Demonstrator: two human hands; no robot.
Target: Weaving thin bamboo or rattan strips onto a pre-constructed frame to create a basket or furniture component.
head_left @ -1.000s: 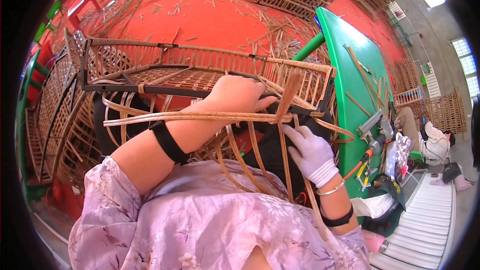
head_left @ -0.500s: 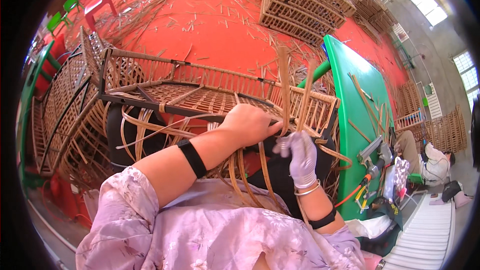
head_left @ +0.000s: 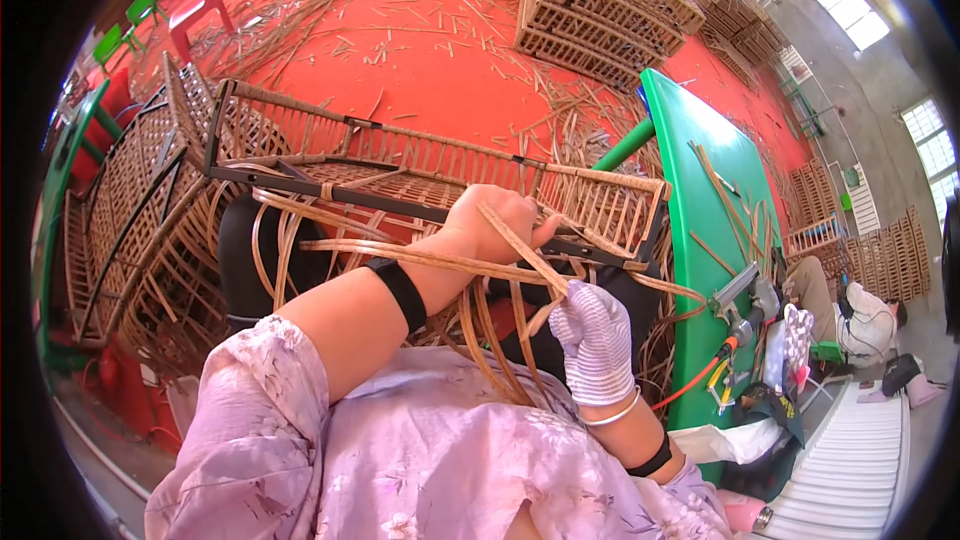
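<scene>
Across my lap lies a woven rattan basket frame (head_left: 390, 148) with a dark metal edge (head_left: 330, 192). My left hand (head_left: 492, 225), bare, is closed over that near edge right of its middle; its fingertips are partly hidden. My right hand (head_left: 597, 340), in a white striped glove, pinches a flat rattan strip (head_left: 525, 252) below the edge. This strip slants up in front of my left hand. Another long strip (head_left: 420, 258) runs over my left wrist towards the glove. Several loose rattan strips (head_left: 475, 340) hang down between the hands and my lap.
A green table (head_left: 695, 200) at the right bears loose strips and a nail gun (head_left: 735, 290) with a red hose. More woven rattan pieces (head_left: 150, 210) stand at the left. Stacked baskets (head_left: 600, 15) and scraps lie on the red floor beyond. A person (head_left: 865, 325) sits far right.
My right hand has moved down, towards me, bringing strips that stood upright into a slant across my left hand. The basket frame's right end has shifted slightly; my left hand stays on the edge.
</scene>
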